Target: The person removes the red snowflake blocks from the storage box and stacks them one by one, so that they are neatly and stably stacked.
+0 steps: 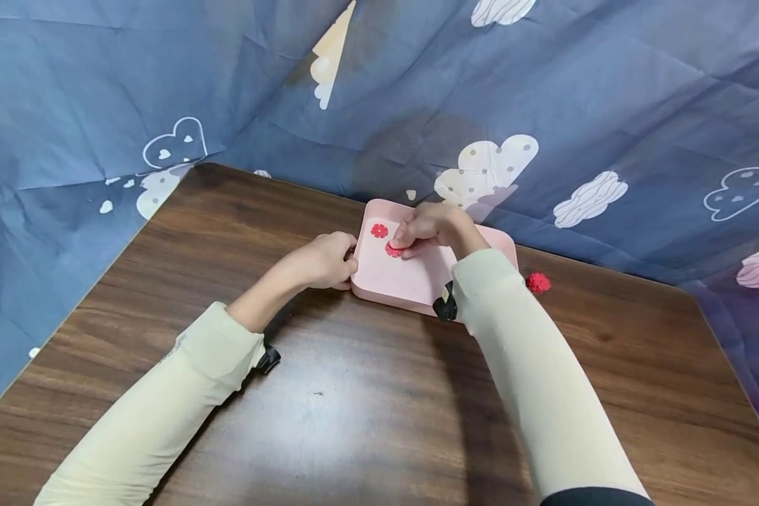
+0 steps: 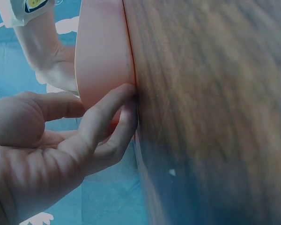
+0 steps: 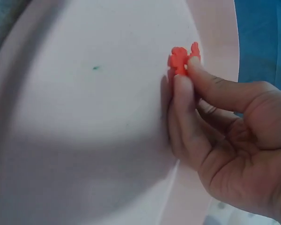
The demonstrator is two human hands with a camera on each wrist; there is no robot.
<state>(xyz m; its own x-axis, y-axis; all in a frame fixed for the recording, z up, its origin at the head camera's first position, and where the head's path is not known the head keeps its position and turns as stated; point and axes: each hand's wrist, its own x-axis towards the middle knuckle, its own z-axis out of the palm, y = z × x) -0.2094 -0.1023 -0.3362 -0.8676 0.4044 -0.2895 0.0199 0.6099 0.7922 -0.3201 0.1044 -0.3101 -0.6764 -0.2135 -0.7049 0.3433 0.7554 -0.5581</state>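
Note:
A shallow pink tray (image 1: 417, 281) rests on the table. Inside, the right hand (image 1: 426, 228) pinches a red flower-shaped plastic piece (image 1: 393, 250) between thumb and fingertips, low over the tray floor. A second red flower piece (image 1: 379, 230) lies flat just beyond it, near the far left corner. In the right wrist view the pinched flower piece (image 3: 179, 61) shows at the fingertips. The left hand (image 1: 330, 261) holds the tray's left end. In the left wrist view its thumb is at the tray wall (image 2: 105, 47), with curled fingertips low against the outside near the tabletop.
A small cluster of red flower pieces (image 1: 538, 282) sits on the wooden table (image 1: 329, 393) just right of the tray. A blue cloud-patterned cloth (image 1: 259, 91) hangs close behind the tray and along the table's far edge.

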